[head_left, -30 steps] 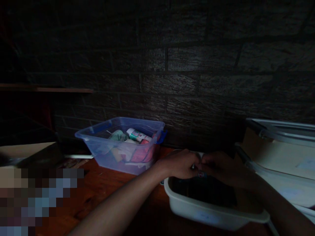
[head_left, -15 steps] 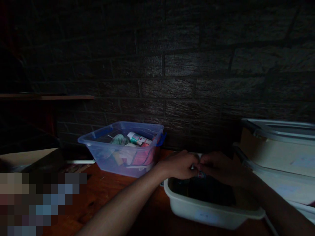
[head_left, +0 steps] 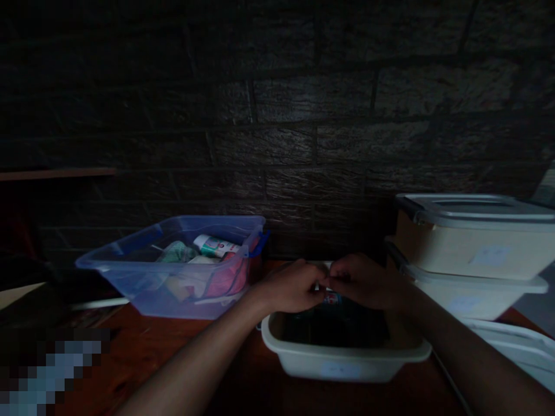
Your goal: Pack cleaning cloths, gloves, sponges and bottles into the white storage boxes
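My left hand [head_left: 289, 287] and my right hand [head_left: 363, 282] meet above a white open tub [head_left: 342, 361] on the wooden table. Both hands are closed, pinching a small object [head_left: 330, 296] with red and blue print between their fingertips. The light is dim and I cannot make out what the object is. The tub's inside is dark and its contents are hard to see.
A clear blue bin [head_left: 173, 271] with a tube, cloths and packets stands to the left. Two lidded white containers [head_left: 472, 254] are stacked at the right, with a white lid [head_left: 515, 346] below them. A dark brick wall [head_left: 303, 115] runs behind. The reddish table [head_left: 173, 352] shows in front.
The view has swung right, so the bins and tub sit further left in the picture. Both hands stay pinched together over the white tub.
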Tool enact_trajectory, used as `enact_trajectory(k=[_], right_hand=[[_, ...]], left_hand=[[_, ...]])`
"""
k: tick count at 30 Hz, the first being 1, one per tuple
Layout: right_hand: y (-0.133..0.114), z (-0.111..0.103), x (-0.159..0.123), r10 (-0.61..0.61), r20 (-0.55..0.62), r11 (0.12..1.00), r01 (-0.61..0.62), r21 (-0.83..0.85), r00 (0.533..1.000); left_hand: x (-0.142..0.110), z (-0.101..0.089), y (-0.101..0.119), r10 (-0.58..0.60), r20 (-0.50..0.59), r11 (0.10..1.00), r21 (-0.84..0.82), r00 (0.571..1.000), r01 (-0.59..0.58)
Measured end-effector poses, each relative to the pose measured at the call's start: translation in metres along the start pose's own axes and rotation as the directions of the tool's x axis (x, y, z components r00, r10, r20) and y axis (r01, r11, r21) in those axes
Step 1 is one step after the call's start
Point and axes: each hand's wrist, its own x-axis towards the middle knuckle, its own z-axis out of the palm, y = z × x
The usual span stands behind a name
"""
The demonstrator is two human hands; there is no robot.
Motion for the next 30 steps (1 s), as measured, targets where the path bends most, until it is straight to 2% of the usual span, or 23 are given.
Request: enact_trajectory(k=[4,15,30], right_hand=[[0.0001,-0.0006,-0.0004,-0.016,-0.002,1.0,0.016,-0.006,1.0],[0.0009,-0.0007,-0.0003,-0.053,0.006,0.999,0.053,-0.009,0.999],[0.0034,0.0024,-0.0014,0.035,0.081,0.999,-0.033,-0.027,0.996]], left_hand=[[-0.0003,-0.0011,0.0014,-0.028,0.001,1.0,0.014,1.0,0.028],[0.0003,-0.0004,0.0001,-0.015,0.007,1.0,0.005,1.0,0.015],[-0.0012,0.0032,-0.002,0.024,-0.009,1.0,0.016,1.0,-0.024]])
